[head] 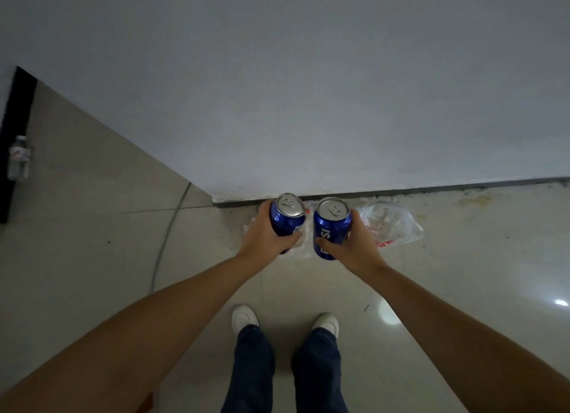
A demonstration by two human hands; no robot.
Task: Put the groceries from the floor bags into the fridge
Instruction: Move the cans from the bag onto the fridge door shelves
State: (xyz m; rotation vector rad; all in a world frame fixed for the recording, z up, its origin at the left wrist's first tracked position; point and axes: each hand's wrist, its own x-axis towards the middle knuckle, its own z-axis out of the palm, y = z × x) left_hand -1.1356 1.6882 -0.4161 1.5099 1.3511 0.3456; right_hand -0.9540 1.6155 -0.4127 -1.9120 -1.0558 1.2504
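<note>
Here, two blue cans are held side by side above the floor, just in front of the wall's dark baseboard (401, 186). The left can (287, 216) sits in the left hand (265, 233), whose fingers and thumb wrap round its body; the right can (330, 224) sits in the right hand (351, 246), gripped the same way with the thumb across the white lettering. Both cans stand nearly upright with their silver tops and pull tabs facing the camera, and a narrow gap separates them.

Below the cans, against the baseboard, lie thin clear plastic bags: one bag (391, 224) spreads out to the right of the right can, with red print on it, and another bag (303, 246) shows partly between and under the hands. Nearer than the baseboard, on the pale tiled floor (462, 273), are two white shoes (245, 318) and dark trouser legs. Far left of the baseboard, a clear water bottle (19, 158) stands by a black edge.
</note>
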